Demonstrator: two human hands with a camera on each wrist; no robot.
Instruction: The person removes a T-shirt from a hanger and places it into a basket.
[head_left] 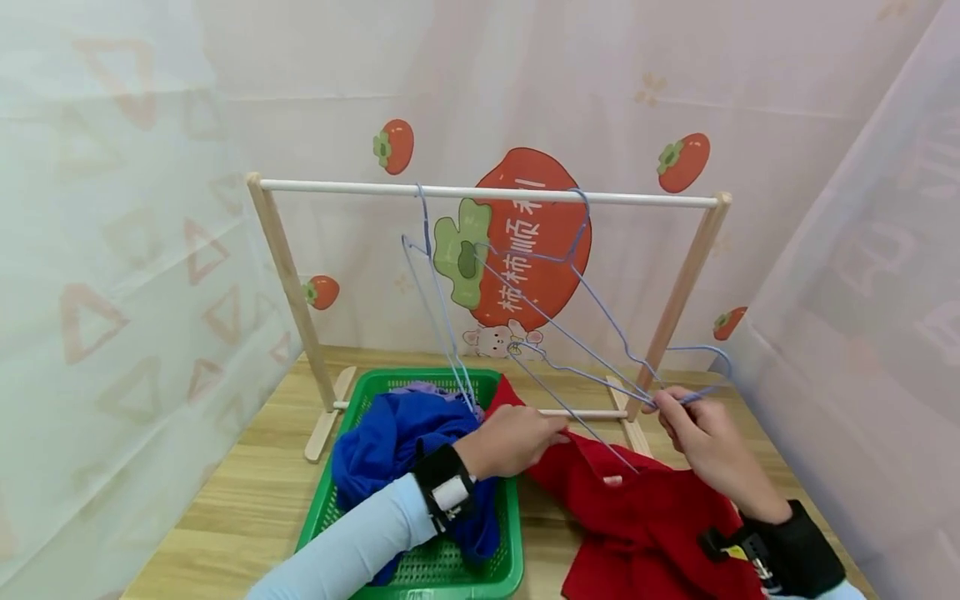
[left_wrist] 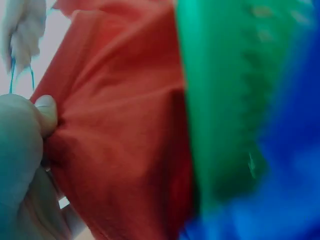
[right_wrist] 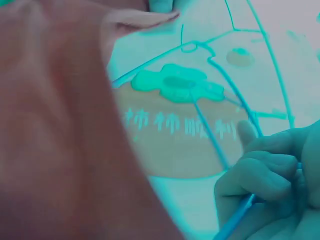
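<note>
My left hand (head_left: 513, 437) pinches the edge of a red garment (head_left: 637, 517) beside a green basket (head_left: 512, 533); the left wrist view shows my thumb (left_wrist: 47, 115) pressed on the red cloth (left_wrist: 120, 125). With its fingers curled, my right hand (head_left: 705, 446) holds a blue wire clothes hanger (head_left: 697, 347) close to its hook, which points right. That hanger's far end sticks out to the left above the garment, and its bottom bar runs down to the garment's neckline near a white label (head_left: 612, 481). Part of the hanger may be hidden by cloth.
A wooden rack with a white rail (head_left: 337, 187) stands behind; a left hanger (head_left: 426, 225) and a right hanger (head_left: 581, 229) hang from it. Blue clothing (head_left: 397, 433) and a purple piece (head_left: 423, 387) lie in the basket. Printed curtains surround the wooden table (head_left: 232, 500).
</note>
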